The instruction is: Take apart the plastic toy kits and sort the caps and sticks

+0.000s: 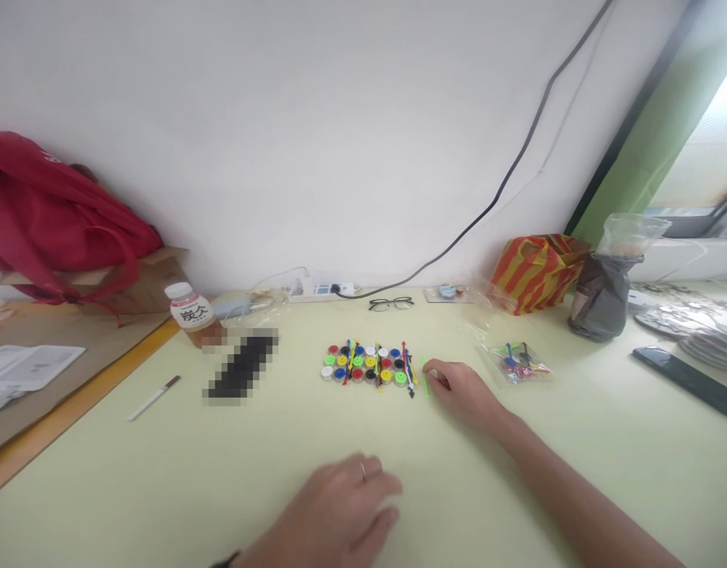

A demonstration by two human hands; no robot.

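My right hand (461, 390) is closed, its fingertips at the upper part of a thin bright green plastic arrow (426, 387) that lies upright in view. Just left of it is a neat block of several small round discs with coloured caps (370, 362), in rows of red, black, blue, white, green and yellow. Thin coloured plastic arrows (408, 368) lie across the discs in groups. Nearer to me, my left hand (340, 505) hovers over or rests on the table with fingers loosely apart and nothing in it; a ring shows on one finger.
Right of my right hand lies a clear bag of coloured pieces (520, 363). Behind the discs are glasses (391, 303) and a power strip (322, 292). A bottle (192, 312) and a pen (154, 397) are left; a phone (687, 380) and stacked discs (715, 347) right.
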